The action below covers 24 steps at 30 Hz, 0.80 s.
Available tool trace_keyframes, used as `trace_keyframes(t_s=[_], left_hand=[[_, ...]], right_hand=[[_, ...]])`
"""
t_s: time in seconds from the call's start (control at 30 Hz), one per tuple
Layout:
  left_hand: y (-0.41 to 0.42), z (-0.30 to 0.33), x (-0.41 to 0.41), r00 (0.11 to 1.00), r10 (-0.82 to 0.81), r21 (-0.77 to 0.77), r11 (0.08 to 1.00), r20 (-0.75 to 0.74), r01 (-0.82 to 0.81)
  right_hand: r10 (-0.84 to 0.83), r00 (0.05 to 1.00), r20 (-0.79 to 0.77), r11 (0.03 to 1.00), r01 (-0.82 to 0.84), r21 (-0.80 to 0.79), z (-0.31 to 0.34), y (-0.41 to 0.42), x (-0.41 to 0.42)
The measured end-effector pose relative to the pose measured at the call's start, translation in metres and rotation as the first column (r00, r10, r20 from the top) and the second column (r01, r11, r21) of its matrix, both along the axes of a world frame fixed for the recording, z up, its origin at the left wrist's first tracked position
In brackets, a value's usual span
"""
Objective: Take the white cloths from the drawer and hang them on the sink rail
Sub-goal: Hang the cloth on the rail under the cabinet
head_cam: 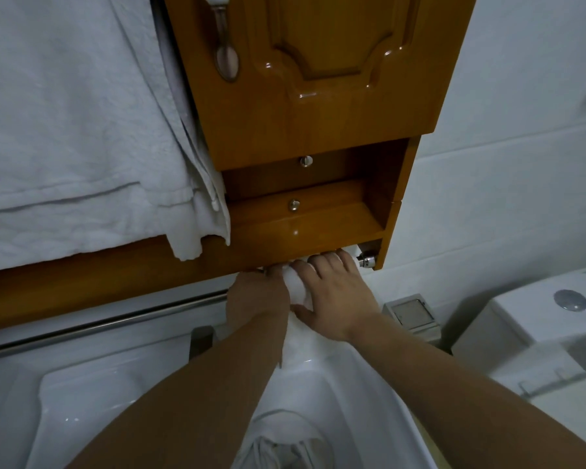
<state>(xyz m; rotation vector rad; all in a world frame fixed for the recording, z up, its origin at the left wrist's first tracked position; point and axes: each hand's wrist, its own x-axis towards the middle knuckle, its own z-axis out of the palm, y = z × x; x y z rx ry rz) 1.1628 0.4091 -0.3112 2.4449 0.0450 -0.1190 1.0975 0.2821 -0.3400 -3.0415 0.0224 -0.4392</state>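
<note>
You are putting a white cloth up by the rail under the wooden cabinet.

You are looking down at the white sink [170, 394], with the wooden cabinet [305, 106] above it and big white towels [71, 130] hanging to the left. The shiny sink rail [115, 321] is running along under the cabinet. Both your hands are reaching up together. Your left hand [256, 304] is holding the white cloth [296, 287] from the left, but you cannot see how its fingers are curling. Your right hand [335, 296] is resting on the cloth with fingers spread, thumb tucking under it. The cloth is sitting between your hands and hanging down below them. This looks like the hanging step. Next you likely need to pull the cloth over the rail evenly.
</note>
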Motion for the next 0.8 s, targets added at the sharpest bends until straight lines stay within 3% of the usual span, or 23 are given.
trace_keyframes(t_s=[0.1, 0.17, 0.27, 0.33, 0.4, 0.47, 0.53, 0.73, 0.8], left_hand=[[0.022, -0.004, -0.001, 0.989, -0.05, 0.249, 0.968, 0.142, 0.013], [0.036, -0.007, -0.007, 0.934, -0.26, 0.447, 0.885, 0.244, 0.13], [0.052, -0.006, -0.012, 0.848, -0.48, 0.606, 0.751, 0.227, 0.263], [0.067, -0.001, -0.005, 0.79, -0.568, 0.701, 0.66, 0.232, 0.268], [0.081, 0.003, 0.004, 0.664, -0.703, 0.808, 0.532, 0.256, 0.252], [0.099, -0.005, 0.019, 0.494, -0.804, 0.863, 0.47, 0.33, 0.188], [0.107, -0.013, 0.029, 0.408, -0.844, 0.879, 0.445, 0.349, 0.169], [0.093, -0.037, 0.027, 0.504, -0.759, 0.799, 0.566, 0.411, 0.201], [0.089, -0.037, 0.034, 0.489, -0.767, 0.784, 0.575, 0.416, 0.234]], right_hand=[[-0.023, 0.992, -0.127, 0.996, 0.012, -0.088, 0.016, 0.0, 0.012], [-0.027, 0.987, -0.161, 0.995, 0.012, -0.097, 0.026, 0.0, 0.02], [-0.023, 0.978, -0.209, 0.997, 0.006, -0.079, 0.032, -0.004, 0.033], [-0.014, 0.966, -0.259, 0.999, 0.003, -0.044, 0.032, -0.006, 0.04], [-0.01, 0.958, -0.287, 1.0, 0.001, -0.029, 0.031, -0.011, 0.045], [-0.003, 0.96, -0.281, 1.0, -0.004, -0.024, 0.028, -0.013, 0.048], [0.0, 0.962, -0.272, 1.0, -0.006, -0.022, 0.026, -0.013, 0.05], [0.001, 0.942, -0.335, 1.0, -0.01, -0.025, 0.026, -0.016, 0.054], [0.005, 0.914, -0.406, 1.0, 0.0, 0.011, 0.029, -0.018, 0.055]])
